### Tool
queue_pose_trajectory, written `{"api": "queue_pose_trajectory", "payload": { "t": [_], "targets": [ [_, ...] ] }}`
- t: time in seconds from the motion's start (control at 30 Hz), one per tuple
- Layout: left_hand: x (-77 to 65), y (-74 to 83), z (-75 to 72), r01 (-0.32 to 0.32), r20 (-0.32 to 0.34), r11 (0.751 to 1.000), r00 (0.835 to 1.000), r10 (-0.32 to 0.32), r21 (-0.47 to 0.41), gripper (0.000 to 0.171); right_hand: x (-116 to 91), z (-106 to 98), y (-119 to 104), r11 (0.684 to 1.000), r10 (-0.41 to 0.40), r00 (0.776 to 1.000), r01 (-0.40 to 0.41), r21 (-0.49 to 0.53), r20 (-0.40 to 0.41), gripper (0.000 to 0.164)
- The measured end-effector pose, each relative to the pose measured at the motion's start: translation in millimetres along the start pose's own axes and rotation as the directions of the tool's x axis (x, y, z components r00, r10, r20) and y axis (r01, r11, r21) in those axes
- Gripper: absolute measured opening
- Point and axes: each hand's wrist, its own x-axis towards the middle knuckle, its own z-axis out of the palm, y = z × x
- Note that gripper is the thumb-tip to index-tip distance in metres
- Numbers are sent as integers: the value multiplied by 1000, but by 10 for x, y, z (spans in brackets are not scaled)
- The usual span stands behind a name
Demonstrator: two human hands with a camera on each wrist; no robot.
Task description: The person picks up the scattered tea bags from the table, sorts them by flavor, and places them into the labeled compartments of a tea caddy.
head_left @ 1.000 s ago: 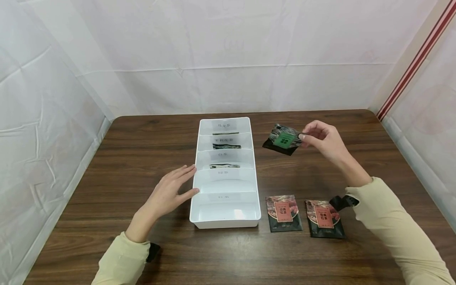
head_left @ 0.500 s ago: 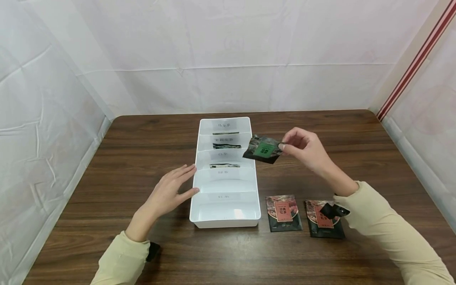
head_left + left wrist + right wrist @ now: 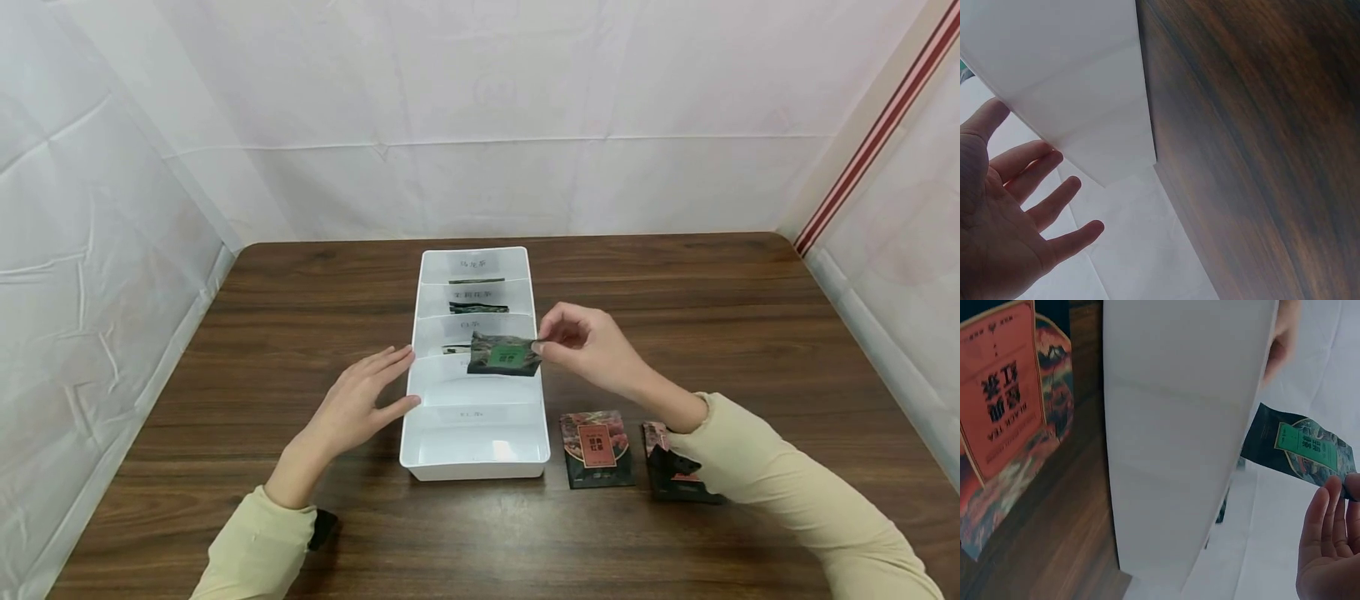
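Between thumb and fingers, my right hand (image 3: 588,346) pinches a dark tea sachet with a green label (image 3: 506,355) by its right end. The sachet is held over the white divided box (image 3: 472,446), above the compartment second from the front; in the right wrist view the same green-label sachet (image 3: 1300,444) slants beside the box rim. My left hand (image 3: 358,404) rests its fingertips and thumb against the box's left edge, fingers spread and fairly straight. The left wrist view shows those fingers (image 3: 1035,162) along the rim of the box wall (image 3: 1085,81).
Thin packets (image 3: 478,308) stand in the three rear compartments, which bear printed labels. Right of the box lie two red-label black tea sachets, one in full view (image 3: 597,450) and the other (image 3: 678,483) partly under the right sleeve. White sheeting (image 3: 480,183) rises behind the wooden table (image 3: 315,300).
My right hand has carried the green-label sachet leftward and toward me, from right of the box to above it. The left hand has stayed at the box edge.
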Motion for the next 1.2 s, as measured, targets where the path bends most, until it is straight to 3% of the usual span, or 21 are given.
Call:
{"api": "queue_pose_trajectory", "payload": {
  "t": [0.17, 0.47, 0.67, 1.03, 1.2],
  "targets": [
    [1, 3, -7, 5, 1, 1000, 1000, -5, -1, 59, -1, 153, 2, 999, 3, 998, 1, -54, 61, 7],
    [1, 9, -5, 3, 0, 1000, 1000, -3, -4, 59, -16, 360, 431, 987, -65, 989, 83, -138, 133, 12],
    [2, 5, 1, -3, -10, 1000, 1000, 3, 1, 59, -47, 423, 513, 958, -156, 967, 197, -207, 202, 13],
    [1, -1, 9, -5, -11, 1000, 1000, 5, 8, 59, -67, 461, 536, 883, -205, 935, 305, -357, 291, 8],
    [2, 0, 9, -3, -8, 1000, 1000, 3, 13, 59, -60, 458, 539, 872, -200, 930, 312, -377, 308, 8]
  ]
}}
